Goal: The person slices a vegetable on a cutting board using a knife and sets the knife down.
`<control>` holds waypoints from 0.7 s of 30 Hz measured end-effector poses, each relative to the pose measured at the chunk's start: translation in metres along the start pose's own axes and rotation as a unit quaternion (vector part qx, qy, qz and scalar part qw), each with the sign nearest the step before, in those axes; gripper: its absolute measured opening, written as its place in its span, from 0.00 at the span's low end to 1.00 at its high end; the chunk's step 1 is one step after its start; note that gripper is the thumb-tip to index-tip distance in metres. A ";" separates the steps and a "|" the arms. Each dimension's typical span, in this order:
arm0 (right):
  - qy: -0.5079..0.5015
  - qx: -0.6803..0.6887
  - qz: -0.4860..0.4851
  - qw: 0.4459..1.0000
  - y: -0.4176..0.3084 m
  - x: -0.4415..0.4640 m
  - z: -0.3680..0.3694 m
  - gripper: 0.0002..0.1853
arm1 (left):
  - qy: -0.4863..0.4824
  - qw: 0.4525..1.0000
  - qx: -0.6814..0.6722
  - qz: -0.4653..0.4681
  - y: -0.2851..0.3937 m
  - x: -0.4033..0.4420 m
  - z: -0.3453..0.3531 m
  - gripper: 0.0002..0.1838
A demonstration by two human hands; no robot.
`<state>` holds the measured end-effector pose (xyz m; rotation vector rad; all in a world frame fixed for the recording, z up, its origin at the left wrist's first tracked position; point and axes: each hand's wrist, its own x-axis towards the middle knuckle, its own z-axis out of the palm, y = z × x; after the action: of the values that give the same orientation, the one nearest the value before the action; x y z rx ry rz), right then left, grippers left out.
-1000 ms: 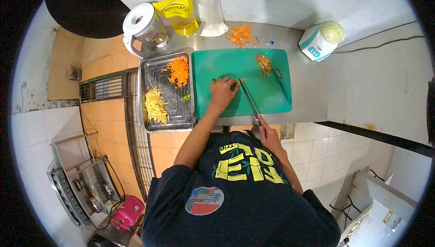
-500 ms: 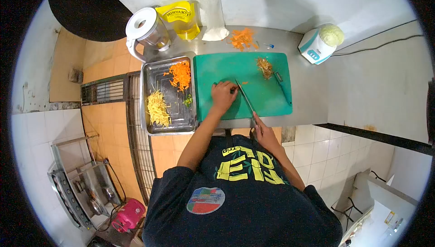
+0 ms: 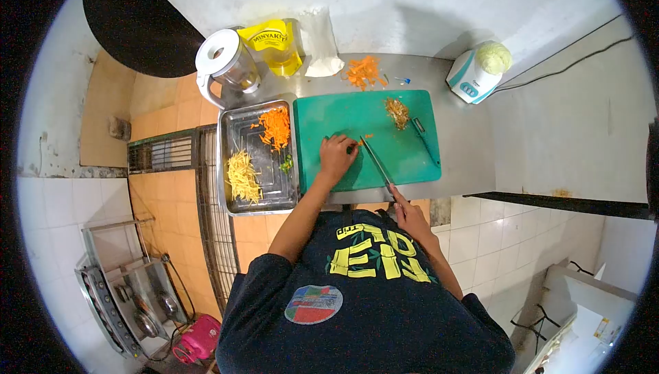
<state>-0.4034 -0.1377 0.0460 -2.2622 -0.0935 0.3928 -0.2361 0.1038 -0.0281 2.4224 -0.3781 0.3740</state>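
On the green cutting board (image 3: 322, 110), my left hand (image 3: 337, 158) is closed, its curled fingertips holding a small piece of carrot (image 3: 359, 143) that they mostly hide. My right hand (image 3: 410, 217) grips the handle of a knife (image 3: 375, 158). The blade points away from me, its tip beside the left fingertips. Just past the tip lie a few cut carrot bits (image 3: 368, 136). A pile of brownish peelings (image 3: 397, 113) and a green peeler (image 3: 426, 143) rest on the board's right side.
Left of the board, a metal tray (image 3: 225, 168) holds carrot strips (image 3: 275, 129), pale yellow strips (image 3: 244, 177) and green slices (image 3: 286, 163). Behind stand a blender jug (image 3: 230, 62), an oil pouch (image 3: 276, 48), a white-filled bag (image 3: 321, 44) and carrot peelings (image 3: 364, 73). A blender base (image 3: 473, 80) bears a cabbage (image 3: 493, 57).
The whole view has shifted, so the counter appears slightly lower. Carrot bits beside the knife tip show more clearly. Both hands keep nearly the same pose.
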 end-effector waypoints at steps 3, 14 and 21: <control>-0.034 -0.004 0.034 0.999 -0.006 0.003 -0.005 0.32 | -0.022 1.000 -0.009 -0.014 0.001 0.002 -0.002 0.04; 0.003 0.024 -0.019 1.000 0.007 0.018 0.012 0.31 | -0.034 0.998 -0.025 -0.036 0.000 0.003 0.002 0.05; -0.085 -0.032 0.051 0.995 0.002 -0.008 -0.019 0.31 | -0.049 0.994 -0.054 -0.078 -0.002 0.003 0.000 0.05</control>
<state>-0.4054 -0.1546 0.0578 -2.2985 -0.0784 0.6452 -0.2327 0.1049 -0.0279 2.3500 -0.2433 0.1616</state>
